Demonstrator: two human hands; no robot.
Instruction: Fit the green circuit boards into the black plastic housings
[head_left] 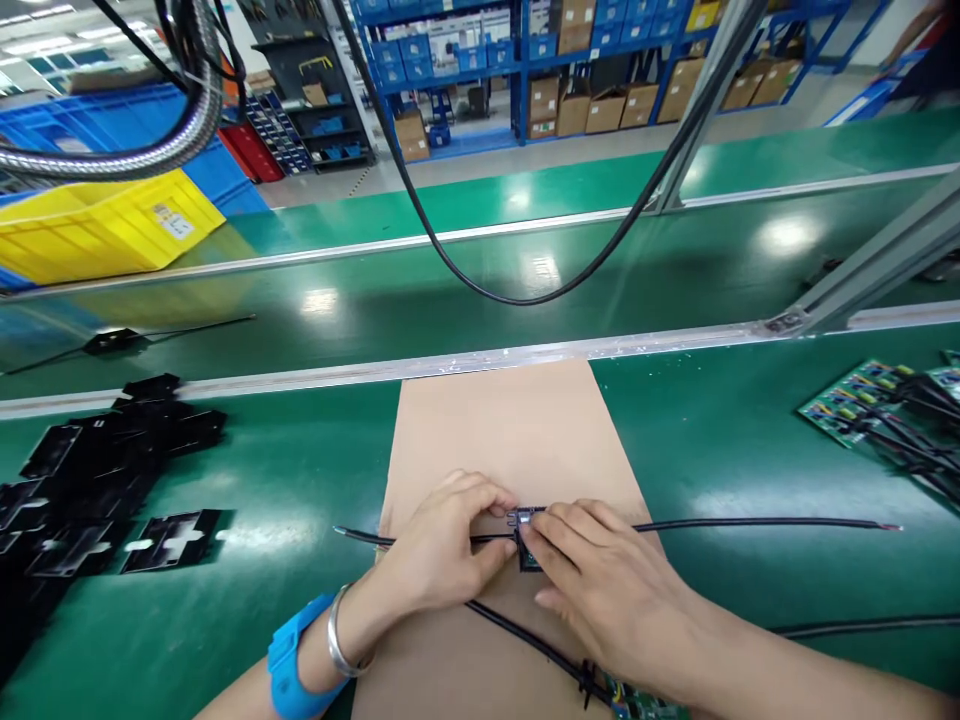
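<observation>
A small black housing point(529, 560) lies on a brown cardboard sheet point(517, 430), with black cables running out to its left and right. My left hand point(450, 545) pinches the left cable beside the housing's left edge, thumb and fingertips close together. My right hand point(607, 580) lies over the housing's right part, fingers pressed together on it and hiding much of it. Below the hands another black cable point(525, 636) runs to a green circuit board point(645, 703), partly hidden under my right forearm.
Black plastic housings point(112, 470) are piled at the left. Green circuit boards with cables point(862, 400) lie at the right. A metal rail point(480, 362) crosses behind the cardboard. A black cable point(517, 300) hangs in a loop above. A yellow bin point(105, 225) stands at the back left.
</observation>
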